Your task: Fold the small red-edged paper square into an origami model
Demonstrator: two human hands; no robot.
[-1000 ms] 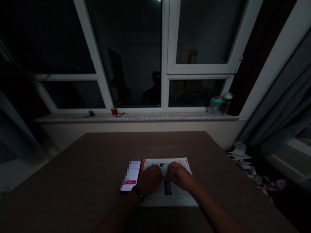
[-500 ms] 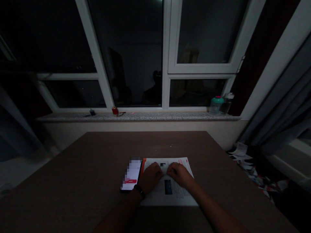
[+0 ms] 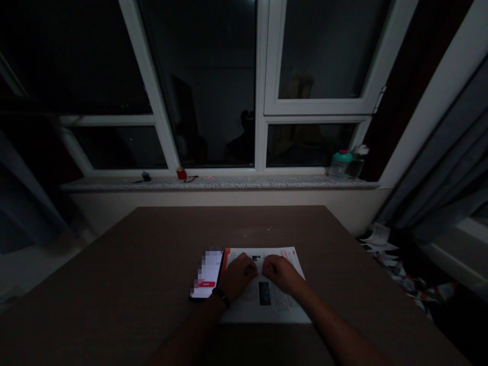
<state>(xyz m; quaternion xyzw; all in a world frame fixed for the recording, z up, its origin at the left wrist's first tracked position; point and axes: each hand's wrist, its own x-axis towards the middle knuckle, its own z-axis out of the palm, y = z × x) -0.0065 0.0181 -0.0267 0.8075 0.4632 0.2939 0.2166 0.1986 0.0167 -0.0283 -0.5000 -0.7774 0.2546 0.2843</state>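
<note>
A printed page [image 3: 282,300] with text, small pictures and an orange strip along its left edge lies flat on the brown table. Over its upper half, my left hand [image 3: 239,277] is curled with thumb and fingertips pinched together, and a dark band circles that wrist. Facing it across a small gap, my right hand [image 3: 281,273] is closed in a similar pinch. Anything between the fingertips is too small and dim to make out. Left of the page, close to my left wrist, a phone [image 3: 208,274] with a lit screen rests on the table.
The dark wooden table [image 3: 125,284] reaches toward a wall under a window. On the stone sill [image 3: 236,182] stand a red jar [image 3: 181,174], a small dark bottle [image 3: 145,176] and a green-lidded bottle [image 3: 340,165]. Papers [image 3: 385,254] are piled beyond the table's right edge.
Both hands keep nearly the same place, with the fingers shifting slightly and the gap between them a touch different. The page and phone stay put.
</note>
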